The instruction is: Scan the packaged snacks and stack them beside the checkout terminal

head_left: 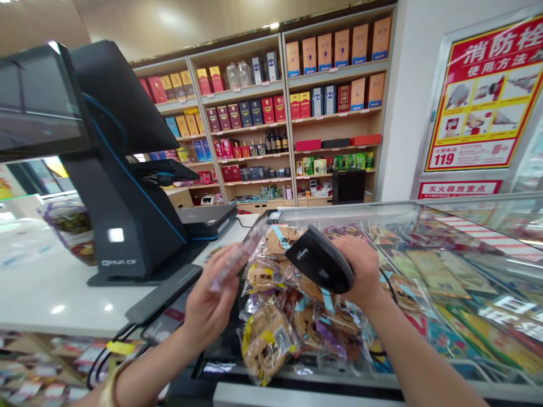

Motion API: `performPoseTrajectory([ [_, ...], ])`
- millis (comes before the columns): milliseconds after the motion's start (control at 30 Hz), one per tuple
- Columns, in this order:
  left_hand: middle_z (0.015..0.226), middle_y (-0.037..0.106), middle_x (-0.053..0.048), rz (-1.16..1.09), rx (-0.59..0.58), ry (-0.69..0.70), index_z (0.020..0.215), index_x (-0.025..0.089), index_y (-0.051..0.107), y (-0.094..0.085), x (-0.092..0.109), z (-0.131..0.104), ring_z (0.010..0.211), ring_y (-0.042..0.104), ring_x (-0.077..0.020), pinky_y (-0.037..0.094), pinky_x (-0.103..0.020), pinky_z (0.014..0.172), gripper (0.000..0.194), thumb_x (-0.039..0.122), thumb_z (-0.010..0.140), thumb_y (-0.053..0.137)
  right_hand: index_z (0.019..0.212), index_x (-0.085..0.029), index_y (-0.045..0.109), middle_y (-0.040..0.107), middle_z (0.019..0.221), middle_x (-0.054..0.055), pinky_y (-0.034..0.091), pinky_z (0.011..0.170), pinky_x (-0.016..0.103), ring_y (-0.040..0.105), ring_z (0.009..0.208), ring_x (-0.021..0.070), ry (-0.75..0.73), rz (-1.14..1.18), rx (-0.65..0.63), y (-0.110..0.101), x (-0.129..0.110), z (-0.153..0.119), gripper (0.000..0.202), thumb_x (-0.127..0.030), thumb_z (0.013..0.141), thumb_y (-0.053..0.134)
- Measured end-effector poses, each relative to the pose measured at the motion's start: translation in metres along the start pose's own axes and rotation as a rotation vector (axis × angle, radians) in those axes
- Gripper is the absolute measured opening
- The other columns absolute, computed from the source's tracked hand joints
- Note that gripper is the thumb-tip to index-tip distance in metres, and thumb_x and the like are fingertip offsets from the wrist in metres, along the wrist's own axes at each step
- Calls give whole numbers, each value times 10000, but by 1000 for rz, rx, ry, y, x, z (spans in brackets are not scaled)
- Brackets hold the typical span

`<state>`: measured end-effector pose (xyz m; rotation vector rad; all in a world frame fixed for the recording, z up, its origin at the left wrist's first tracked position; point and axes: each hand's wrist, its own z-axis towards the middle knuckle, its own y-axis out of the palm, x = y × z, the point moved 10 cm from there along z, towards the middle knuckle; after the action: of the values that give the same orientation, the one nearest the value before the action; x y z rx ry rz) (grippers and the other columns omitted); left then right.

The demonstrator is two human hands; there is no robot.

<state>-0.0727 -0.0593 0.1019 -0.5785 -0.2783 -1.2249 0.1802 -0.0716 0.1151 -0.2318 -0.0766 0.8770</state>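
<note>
My right hand is wrapped round a black handheld barcode scanner, its head pointing left. In my left hand, closed, is a thin clear packet, seen nearly edge-on and smeared by motion; its contents are hard to make out. Between and below my hands lies a heap of round brown flat cakes in clear wrappers, some with yellow or purple print and light blue strips. One wrapped cake in front shows a barcode. A dark cable runs behind my right wrist.
The heap rests on a glass-topped freezer with colourful packs inside. To the left, a dark point-of-sale terminal stands on a white counter, beside a bagged product. Boxed goods fill the back shelves. A red sign hangs on the right.
</note>
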Motion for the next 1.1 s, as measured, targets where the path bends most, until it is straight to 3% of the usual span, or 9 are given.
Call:
performPoseTrajectory([
  [133, 1401, 528, -106, 210, -412, 385, 1419, 332, 449, 19, 28, -32, 1268, 531, -256, 500, -384, 1021, 546, 179, 904, 544, 906, -206, 601, 633, 711, 40, 384, 615, 307, 567, 664, 184, -3, -15, 109, -13, 6, -2, 94, -219, 830, 547],
  [267, 1412, 507, -135, 406, -698, 475, 1416, 313, 443, 43, 15, -56, 1282, 515, -256, 497, -337, 1009, 548, 172, 897, 550, 905, -208, 605, 632, 712, 39, 391, 625, 311, 567, 658, 186, -6, -50, 75, -8, 7, -3, 96, -211, 826, 550],
  [400, 1417, 499, -126, 539, -746, 518, 1372, 322, 481, 63, 7, -60, 1307, 480, -257, 459, -389, 1047, 549, 113, 867, 529, 875, -203, 603, 631, 705, 46, 367, 611, 311, 573, 661, 189, -2, -72, 32, -2, 7, -3, 83, -242, 829, 545],
  [500, 1445, 462, -135, 537, -743, 448, 1414, 318, 427, 72, 6, -54, 1320, 448, -278, 428, -471, 1063, 659, 77, 806, 512, 867, -203, 596, 626, 701, 42, 360, 607, 307, 568, 658, 183, -6, -69, 16, 0, 7, -4, 75, -244, 832, 544],
  [700, 1533, 316, -158, 454, -869, 333, 1483, 268, 319, 78, 7, -62, 1403, 313, -342, 316, -599, 1104, 830, 108, 689, 505, 900, -202, 607, 630, 713, 39, 368, 620, 305, 574, 674, 187, -23, -63, -13, 4, 9, -6, 101, -238, 832, 542],
  [833, 1569, 256, -147, 388, -860, 329, 1494, 266, 288, 69, 14, -70, 1427, 272, -342, 306, -587, 1116, 809, 120, 724, 490, 893, -201, 614, 637, 717, 39, 367, 617, 306, 583, 674, 189, -28, -71, -23, 5, 8, -7, 107, -231, 821, 541],
  [933, 1517, 355, -146, 345, -761, 297, 1448, 264, 368, 53, 9, -66, 1377, 366, -314, 377, -513, 1091, 705, 133, 764, 481, 885, -207, 606, 644, 718, 39, 376, 617, 306, 584, 672, 185, -18, -68, -25, 6, 7, -6, 91, -228, 830, 536],
  [1000, 1415, 478, -135, 386, -588, 187, 1368, 260, 461, 30, -13, -49, 1304, 460, -279, 421, -446, 1063, 578, 145, 802, 481, 892, -210, 600, 645, 721, 41, 380, 615, 307, 586, 683, 186, -24, -65, -29, 6, 6, -6, 85, -229, 835, 540],
  [1100, 1306, 563, -133, 567, -305, -87, 1268, 210, 532, -18, -75, -15, 1240, 515, -278, 404, -441, 1073, 444, 259, 827, 508, 899, -206, 594, 641, 721, 44, 380, 615, 307, 580, 686, 186, -38, -62, -34, 6, 5, -6, 78, -227, 841, 546],
])
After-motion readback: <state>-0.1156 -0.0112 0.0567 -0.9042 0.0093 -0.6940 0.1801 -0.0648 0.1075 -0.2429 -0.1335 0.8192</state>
